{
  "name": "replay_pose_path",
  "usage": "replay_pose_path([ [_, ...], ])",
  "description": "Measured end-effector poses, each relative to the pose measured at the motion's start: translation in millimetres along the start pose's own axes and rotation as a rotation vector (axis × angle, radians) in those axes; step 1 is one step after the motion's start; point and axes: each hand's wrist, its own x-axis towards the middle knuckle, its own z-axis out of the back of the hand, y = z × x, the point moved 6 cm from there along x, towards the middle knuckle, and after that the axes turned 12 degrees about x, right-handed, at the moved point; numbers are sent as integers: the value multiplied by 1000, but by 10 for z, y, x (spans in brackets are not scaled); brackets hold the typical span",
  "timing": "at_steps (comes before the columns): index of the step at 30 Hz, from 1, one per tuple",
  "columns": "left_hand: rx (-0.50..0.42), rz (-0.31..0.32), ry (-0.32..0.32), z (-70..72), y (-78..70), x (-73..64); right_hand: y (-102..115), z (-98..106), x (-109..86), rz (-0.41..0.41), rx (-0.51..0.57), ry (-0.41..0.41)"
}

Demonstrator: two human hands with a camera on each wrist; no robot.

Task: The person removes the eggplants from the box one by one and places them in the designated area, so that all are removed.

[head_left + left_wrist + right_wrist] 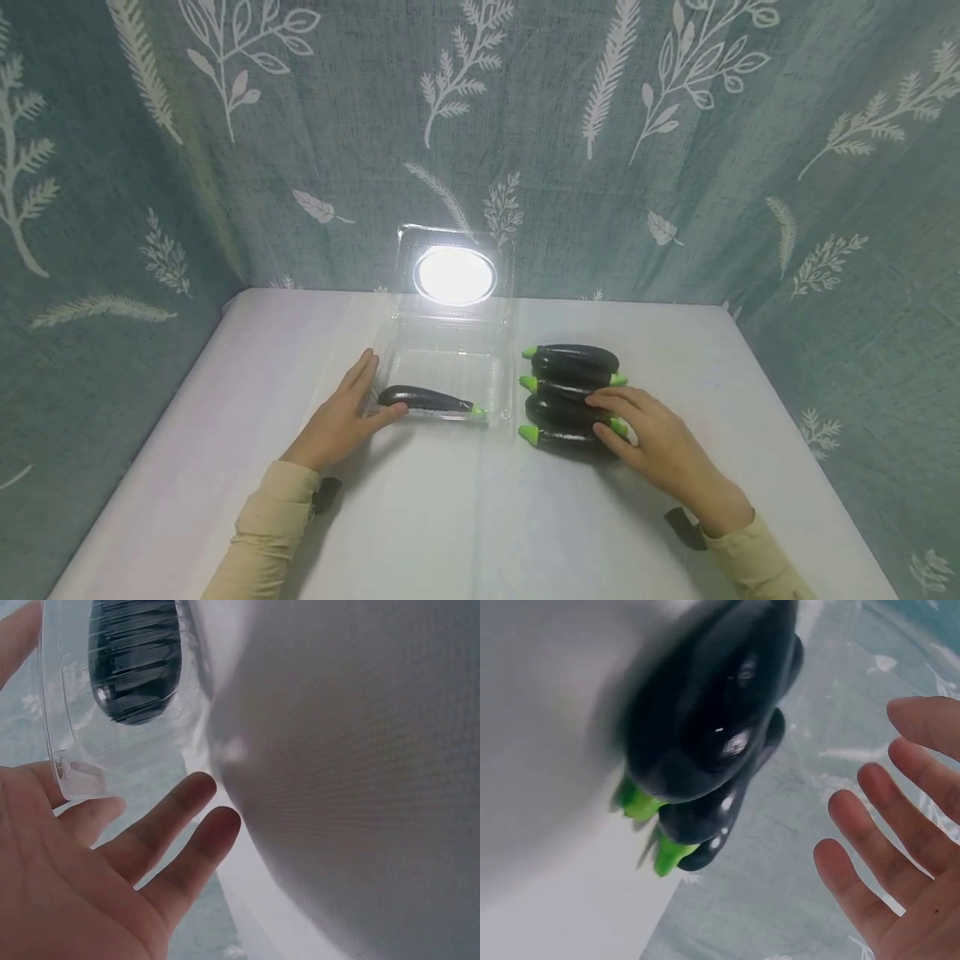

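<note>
A clear plastic clamshell container [450,364] stands on the table with its lid raised at the back. One dark eggplant [422,398] with a green stem end lies inside along the front wall. My left hand [341,427] is at the container's front left corner, thumb over the front rim and fingers extended along the left side. In the left wrist view those fingers [154,840] are spread beside the clear corner. To the container's right, several eggplants [573,360] lie stacked in a row. Over their right ends hovers my right hand [663,437], its fingers [855,825] extended and holding nothing.
The lid [405,250] leans up near the curtain [337,158] and carries a bright glare. A white cloth covers the table [420,517]. Patterned curtains stand at the back and both sides.
</note>
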Motion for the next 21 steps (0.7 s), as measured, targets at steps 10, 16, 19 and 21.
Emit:
replay_pose_path([
  [10, 0, -2, -8, 9, -6, -10, 129, -49, 209, -57, 51, -21],
  [16, -5, 0, -10, 22, -15, -11, 206, -129, 355, -84, 102, -5],
  [19, -9, -4, -11, 17, -11, -7, 250, -170, 421, -94, 115, 8],
  [21, -9, -5, -12, 12, -5, -2, 285, -191, 465, -91, 127, 11],
])
